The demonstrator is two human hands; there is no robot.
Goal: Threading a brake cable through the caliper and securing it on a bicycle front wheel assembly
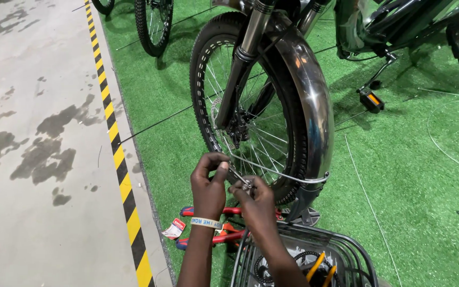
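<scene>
Apparently we are mid-job on the thin silver metal fender stay (272,171), which runs from the fat-tyre front wheel's hub area toward the glossy dark mudguard (314,106) at three o'clock. Our left hand (208,183) pinches the stay; our right hand (256,199) clenches a small metal tool (246,185) against it. Fastening looks unfinished. Red-handled cutters (224,236) lie at six o'clock on green artificial turf (410,175).

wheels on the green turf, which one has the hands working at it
The big front wheel with the shiny mudguard; both hands, left hand and right hand, are at its lower rim. The other wheel stands farther back, untouched.
</scene>
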